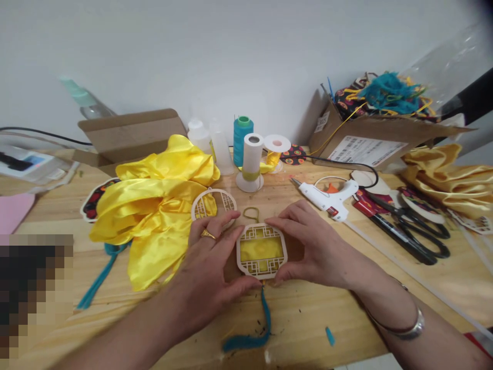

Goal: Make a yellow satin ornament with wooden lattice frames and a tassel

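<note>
Between my hands lies a small wooden lattice pendant (262, 251), with yellow cloth showing inside its pale cut-out frame. A cord loop (251, 214) comes off its top and a blue tassel (265, 318) hangs from its bottom, spread on the table. My left hand (215, 257), with a ring on one finger, grips the left and lower edge between thumb and fingertips. From the other side, my right hand (308, 246) pinches the upper right and lower right edges. Just behind my left hand is a round lattice frame (197, 205), resting against bunched yellow satin cloth (154, 216).
A white glue gun (331, 198), a red-black marker (396, 234) and black scissors (419, 231) lie to the right. Behind stand a blue thread spool (243, 141), a white spool (252, 159) and bottles (219, 149). Cardboard boxes (134, 133) flank them. A blue scrap (330, 336) lies in front.
</note>
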A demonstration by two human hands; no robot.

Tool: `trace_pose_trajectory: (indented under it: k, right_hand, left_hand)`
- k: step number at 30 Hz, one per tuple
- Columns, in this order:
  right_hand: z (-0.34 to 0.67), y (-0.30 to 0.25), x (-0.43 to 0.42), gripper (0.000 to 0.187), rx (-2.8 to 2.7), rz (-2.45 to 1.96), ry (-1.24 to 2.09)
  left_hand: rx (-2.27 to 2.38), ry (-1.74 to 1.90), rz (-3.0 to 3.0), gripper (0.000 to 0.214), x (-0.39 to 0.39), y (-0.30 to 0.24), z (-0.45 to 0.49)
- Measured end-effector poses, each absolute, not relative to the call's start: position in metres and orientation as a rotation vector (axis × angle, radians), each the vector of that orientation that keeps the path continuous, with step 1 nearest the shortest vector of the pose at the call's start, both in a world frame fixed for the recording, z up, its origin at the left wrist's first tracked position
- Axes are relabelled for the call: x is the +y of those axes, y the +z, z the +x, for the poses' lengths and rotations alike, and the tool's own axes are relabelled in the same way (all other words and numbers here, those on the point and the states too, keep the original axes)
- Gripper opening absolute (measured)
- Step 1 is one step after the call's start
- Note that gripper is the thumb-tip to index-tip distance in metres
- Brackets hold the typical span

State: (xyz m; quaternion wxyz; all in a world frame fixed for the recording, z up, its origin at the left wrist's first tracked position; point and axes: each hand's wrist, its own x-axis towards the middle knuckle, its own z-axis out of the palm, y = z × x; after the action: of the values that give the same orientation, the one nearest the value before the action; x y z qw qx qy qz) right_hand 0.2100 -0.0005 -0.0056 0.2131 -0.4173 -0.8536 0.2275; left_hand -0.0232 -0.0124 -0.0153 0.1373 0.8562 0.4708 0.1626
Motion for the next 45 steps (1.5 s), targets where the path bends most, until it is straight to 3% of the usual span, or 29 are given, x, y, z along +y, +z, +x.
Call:
trace_pose_trajectory:
  k: [45]
  right_hand:
    - [0.2108,-0.0061,0.0002,0.076,-2.454,-1.167,0.630]
  left_hand:
    - [1.329,0.471,2.530,0.061,-0.0131,-0.0209,-0.0258]
